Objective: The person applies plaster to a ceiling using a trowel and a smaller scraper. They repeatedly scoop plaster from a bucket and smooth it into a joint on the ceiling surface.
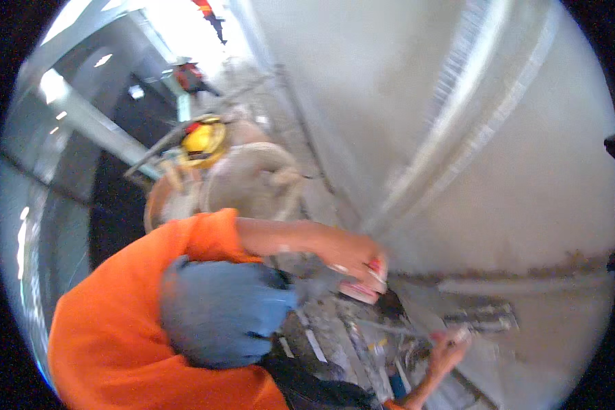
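Observation:
My left hand and my right hand are not in view. In the head view a co-worker in an orange shirt (pixel 109 314) and grey-blue head covering (pixel 222 318) fills the lower left. The co-worker's upper hand (pixel 362 266) grips a blurred red and white object (pixel 359 292) beside the wall. The co-worker's lower hand (pixel 449 348) holds something small and pale, next to a flat metal tool (pixel 478 316) against the grey wall (pixel 526 205). Tools and debris (pixel 307 335) lie below, too smeared to name.
A large dusty bucket (pixel 242 191), an orange container (pixel 156 212) and a yellow object (pixel 205 140) stand along the narrow walkway (pixel 307 157). Two other people (pixel 190 76) (pixel 210 15) are farther along it. Dark glazed panels (pixel 116 184) run along the left, the wall along the right.

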Motion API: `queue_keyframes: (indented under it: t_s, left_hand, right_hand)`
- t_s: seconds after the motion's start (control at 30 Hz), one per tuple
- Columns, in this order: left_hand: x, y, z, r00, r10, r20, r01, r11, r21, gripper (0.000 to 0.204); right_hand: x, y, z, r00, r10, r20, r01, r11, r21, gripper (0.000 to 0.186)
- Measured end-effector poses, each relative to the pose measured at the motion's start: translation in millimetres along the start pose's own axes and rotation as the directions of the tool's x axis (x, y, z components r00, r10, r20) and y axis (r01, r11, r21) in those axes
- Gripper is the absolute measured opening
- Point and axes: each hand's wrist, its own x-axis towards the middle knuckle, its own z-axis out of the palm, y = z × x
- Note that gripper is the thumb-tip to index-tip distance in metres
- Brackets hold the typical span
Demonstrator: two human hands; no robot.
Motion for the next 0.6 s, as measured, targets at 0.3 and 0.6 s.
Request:
queue_keyframes:
  t_s: [0.3,0.6]
  left_hand:
    - [-13,5,-8,0.981,-0.195,-0.019,0.196,0.974,0.113,0.034]
    - [-17,0,-3,0.952,-0.302,-0.041,0.302,0.953,0.0,0.032]
  right_hand:
    - [25,-109,-47,0.999,0.023,-0.046,-0.019,0.996,0.09,0.038]
    - [48,-127,-52,0.999,0.043,-0.025,-0.039,0.989,0.141,0.04]
